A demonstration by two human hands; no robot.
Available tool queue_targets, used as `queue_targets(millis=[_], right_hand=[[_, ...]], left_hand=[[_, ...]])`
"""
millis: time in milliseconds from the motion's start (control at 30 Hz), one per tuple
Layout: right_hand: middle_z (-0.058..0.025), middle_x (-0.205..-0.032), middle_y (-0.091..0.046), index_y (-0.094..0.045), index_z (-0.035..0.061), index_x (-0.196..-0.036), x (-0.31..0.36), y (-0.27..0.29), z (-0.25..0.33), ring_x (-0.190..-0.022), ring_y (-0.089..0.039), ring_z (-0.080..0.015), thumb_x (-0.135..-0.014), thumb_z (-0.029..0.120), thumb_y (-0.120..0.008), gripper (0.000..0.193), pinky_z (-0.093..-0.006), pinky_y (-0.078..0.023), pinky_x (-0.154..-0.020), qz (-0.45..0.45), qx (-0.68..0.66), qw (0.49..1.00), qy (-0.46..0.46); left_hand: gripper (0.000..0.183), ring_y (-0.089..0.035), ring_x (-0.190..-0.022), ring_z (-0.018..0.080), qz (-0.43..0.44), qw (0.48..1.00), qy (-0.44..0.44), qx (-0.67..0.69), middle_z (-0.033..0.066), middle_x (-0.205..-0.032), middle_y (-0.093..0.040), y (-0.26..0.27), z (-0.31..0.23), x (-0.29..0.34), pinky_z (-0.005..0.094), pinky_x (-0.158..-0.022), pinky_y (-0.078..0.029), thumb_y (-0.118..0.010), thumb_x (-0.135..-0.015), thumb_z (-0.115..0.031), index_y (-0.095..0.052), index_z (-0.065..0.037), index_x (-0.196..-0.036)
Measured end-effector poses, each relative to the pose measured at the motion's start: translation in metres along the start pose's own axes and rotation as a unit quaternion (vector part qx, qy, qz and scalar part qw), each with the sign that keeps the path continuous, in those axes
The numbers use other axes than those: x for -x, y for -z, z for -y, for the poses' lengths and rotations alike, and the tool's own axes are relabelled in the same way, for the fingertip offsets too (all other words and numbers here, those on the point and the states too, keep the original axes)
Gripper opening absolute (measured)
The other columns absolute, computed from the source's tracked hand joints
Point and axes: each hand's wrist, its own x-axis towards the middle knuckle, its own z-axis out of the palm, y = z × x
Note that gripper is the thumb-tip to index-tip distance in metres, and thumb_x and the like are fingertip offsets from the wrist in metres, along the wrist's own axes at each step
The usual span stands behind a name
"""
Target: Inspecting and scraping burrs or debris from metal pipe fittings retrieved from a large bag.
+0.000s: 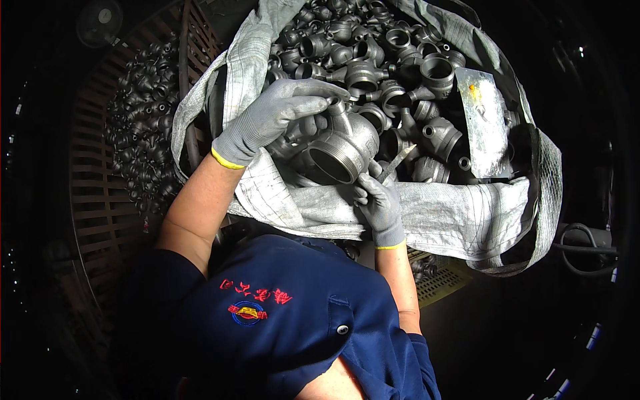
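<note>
A large grey metal pipe fitting point(353, 138) hangs over the near edge of a white woven bulk bag, its wide threaded mouth facing down toward me. My gloved left hand point(280, 115) is closed around its narrow upper outlet. At the fitting's lower right, my gloved right hand point(380, 205) pinches a thin, flat, pointed metal tool point(400, 161), which looks like a file or scraper. The right fingertips are close to the fitting's rim; whether they touch it I cannot tell. Both gloves are grey with yellow cuffs.
The bulk bag point(467, 213) is filled with similar fittings point(363, 75). A scuffed metal plate point(485, 123) lies on them at the right. To the left stands a rusty slatted crate point(100, 200) of smaller fittings point(143, 127). A yellow perforated crate point(443, 283) sits beneath the bag.
</note>
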Motion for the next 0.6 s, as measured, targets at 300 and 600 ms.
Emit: queue_targets(millis=[300, 600], right_hand=[[0.0007, -0.071, -0.046, -0.049, -0.0003, -0.119, 0.003, 0.003, -0.001, -0.055, -0.037, -0.0048, -0.094, 0.013, -0.053, 0.029, -0.0178, -0.029, -0.048, 0.005, -0.021, 0.999, -0.043], [0.0021, -0.07, -0.044, -0.051, -0.0008, -0.122, 0.012, -0.005, -0.001, -0.054, -0.036, -0.0043, -0.095, 0.019, -0.054, 0.033, -0.0178, -0.028, -0.047, 0.052, -0.012, 0.998, -0.046]], left_hand=[[0.037, -0.058, -0.084, 0.008, -0.003, 0.98, -0.157, -0.122, 0.0036, -0.1, -0.064, -0.002, 0.009, -0.009, 0.0205, -0.077, -0.047, -0.055, -0.093, -0.026, -0.061, -0.001, -0.12], [0.038, -0.055, -0.113, 0.019, -0.007, 0.987, -0.149, 0.058, 0.0135, -0.12, -0.06, -0.019, 0.026, -0.006, 0.0308, -0.1, -0.04, -0.048, -0.097, -0.029, -0.056, 0.001, -0.119]])
